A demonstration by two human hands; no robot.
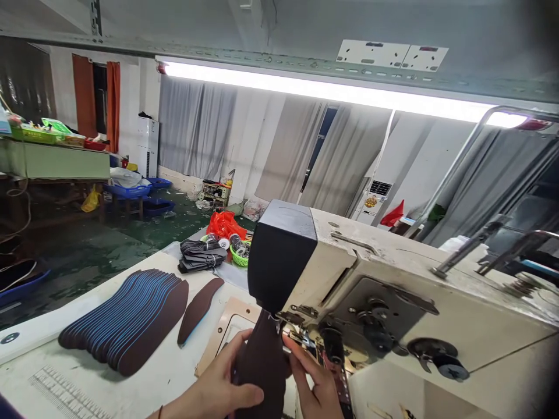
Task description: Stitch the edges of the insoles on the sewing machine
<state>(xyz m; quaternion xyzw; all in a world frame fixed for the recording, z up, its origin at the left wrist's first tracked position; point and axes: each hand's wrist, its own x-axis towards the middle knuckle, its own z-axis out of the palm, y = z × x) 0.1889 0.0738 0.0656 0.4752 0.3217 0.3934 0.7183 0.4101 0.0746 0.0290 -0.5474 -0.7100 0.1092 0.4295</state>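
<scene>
A dark brown insole (261,364) stands tilted under the head of the sewing machine (393,279), its upper end close by the needle area. My left hand (231,378) is closed on its left side, thumb lying across the face. At the right edge, my right hand (312,372) has its fingers closed along the insole near the machine's metal parts; some fingertips are hidden behind the piece. Left of the machine lies a fanned row of brown insoles (126,320) with blue edges. One single insole (200,311) rests apart, between that row and the machine.
Bundled dark pieces (202,255), a red plastic bag (225,226) and a green basket (240,256) with thread spools sit at the table's far end. A ruler scale (65,393) marks the near left. A lit tube lamp (327,88) hangs above the machine.
</scene>
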